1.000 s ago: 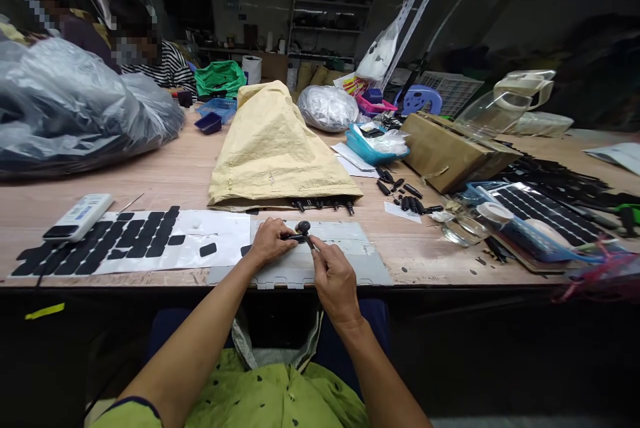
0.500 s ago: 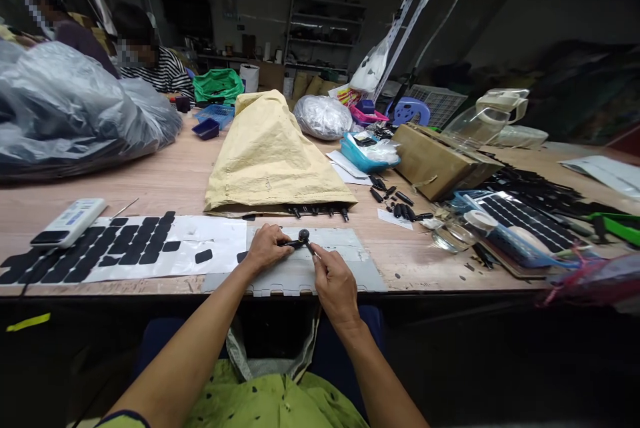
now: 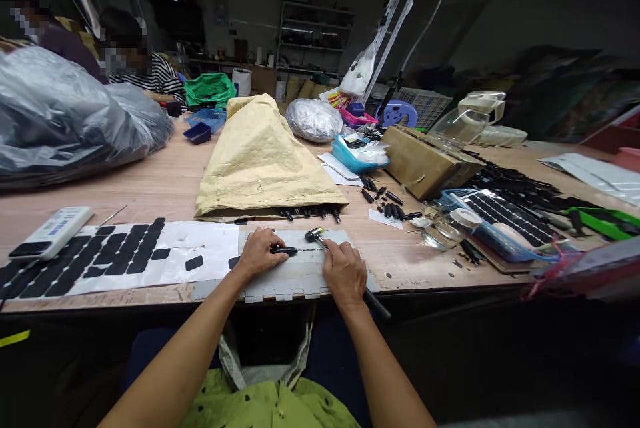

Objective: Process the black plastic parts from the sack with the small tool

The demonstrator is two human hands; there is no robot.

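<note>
My right hand is closed around the shaft of a small hammer, its head up and to the left and its black grip sticking out below the wrist. The fingers of my left hand are closed on a slim black cylindrical part, whose end points right toward the hammer head. A small gap lies between part and hammer head. Both hands are over a grey board at the table's front edge. What the part's covered end looks like is hidden under my fingers.
A yellowish sack with black pieces at its mouth lies beyond my hands. White sheets with black stickers and a white device are left. Loose black parts and a cardboard box stand right. Two people sit far left.
The hammer head has come away from the black part, moving right, and its handle now shows below my right hand. My left hand keeps its hold. The whole view has shifted slightly.
</note>
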